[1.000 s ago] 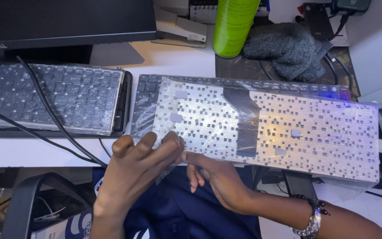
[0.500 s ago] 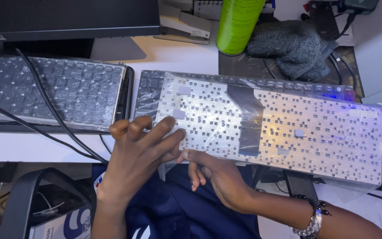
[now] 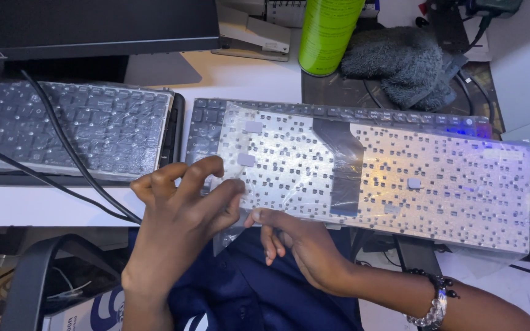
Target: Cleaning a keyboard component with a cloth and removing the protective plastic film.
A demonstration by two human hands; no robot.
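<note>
Here, both hands work the near left corner of a long silvery perforated keyboard backplate in clear plastic wrap [image 3: 400, 178].
The left hand [image 3: 185, 214] pinches the wrap's edge; the right hand [image 3: 302, 242], fingers curled, props it from beneath; peeling likely needs a firmer pinch.

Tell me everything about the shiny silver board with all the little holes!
The silver board is a long, flat, metallic-looking plate dotted with small dark holes, with a few grey pads and a black strip across its middle. Clear plastic wrap seems to cover it. It lies slightly tilted over a dark keyboard on the white desk. The left hand touches its near left corner; the right hand is at its near edge.
</note>
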